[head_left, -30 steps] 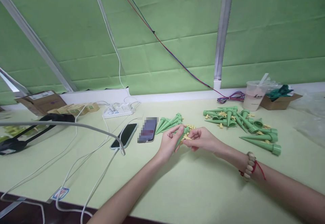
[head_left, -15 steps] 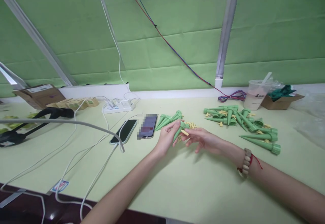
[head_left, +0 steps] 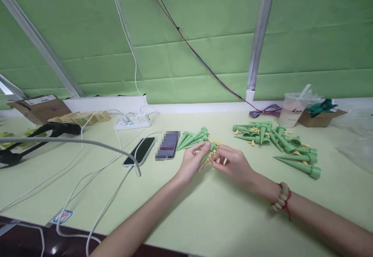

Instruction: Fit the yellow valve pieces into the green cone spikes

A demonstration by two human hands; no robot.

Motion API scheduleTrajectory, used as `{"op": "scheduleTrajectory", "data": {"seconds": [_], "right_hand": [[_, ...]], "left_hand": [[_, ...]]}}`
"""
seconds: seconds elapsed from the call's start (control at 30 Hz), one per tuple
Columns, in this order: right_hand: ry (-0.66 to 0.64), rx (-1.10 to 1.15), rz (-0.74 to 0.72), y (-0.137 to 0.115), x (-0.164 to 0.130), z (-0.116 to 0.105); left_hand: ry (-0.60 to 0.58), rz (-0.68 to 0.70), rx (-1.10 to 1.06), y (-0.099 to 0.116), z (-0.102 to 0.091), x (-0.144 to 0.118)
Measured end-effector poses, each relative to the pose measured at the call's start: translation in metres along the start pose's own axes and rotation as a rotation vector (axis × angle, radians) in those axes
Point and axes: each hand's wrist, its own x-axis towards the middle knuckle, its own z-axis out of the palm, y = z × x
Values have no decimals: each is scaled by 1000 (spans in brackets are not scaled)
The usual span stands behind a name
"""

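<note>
left hand [head_left: 192, 159] pinching green spike [head_left: 207, 154] steady, right hand [head_left: 231, 163] nipping small yellow peg [head_left: 213, 152] at its wide end; better lining up straight, pushing gently, no twisting.

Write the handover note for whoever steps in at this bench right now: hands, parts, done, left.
Left hand: fingers closed round one green cone spike, held above the table.
Right hand: fingers pinching a small yellow piece at that spike's wide end; whether it is seated cannot be told.
Parts: a neat bunch of spikes lies beside the phones; loose yellow pieces lie just behind the hands; a scattered pile of spikes with more yellow bits lies to the right.
Done: likely the neat bunch.
Left: seemingly the scattered pile.
</note>
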Motion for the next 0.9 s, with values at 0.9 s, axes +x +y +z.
{"op": "scheduleTrajectory", "data": {"seconds": [0.9], "right_hand": [[-121, 245, 327, -3, 6, -1]], "left_hand": [[-80, 180, 149, 4, -2, -2]]}}
